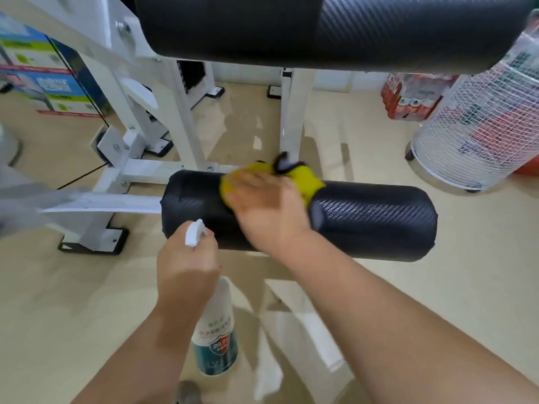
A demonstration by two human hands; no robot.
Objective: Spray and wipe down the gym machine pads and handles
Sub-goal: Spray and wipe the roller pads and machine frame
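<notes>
Curled grip of left hand (186, 272) holds spray bottle (216, 339) ("99.9%" label); right hand (268, 211) flat on cloth (306, 178).

Right hand (267, 207) flat on yellow cloth (303, 177), pressing it onto top of black roller pad (373, 221). Left hand (186, 268) grips neck of white spray bottle (217, 336), nozzle toward pad. Larger black pad (320, 27) above. White machine frame (186, 123) behind. Wire basket (478, 123) right, cardboard boxes (43, 80) left, beige floor (466, 258).

A glossy beige floor (481, 258) reflects pale light. Printed cardboard boxes (43, 68) stand at its left edge, with a white wire basket (472, 135) and a red-labelled bottle pack (408, 97) on the right.
</notes>
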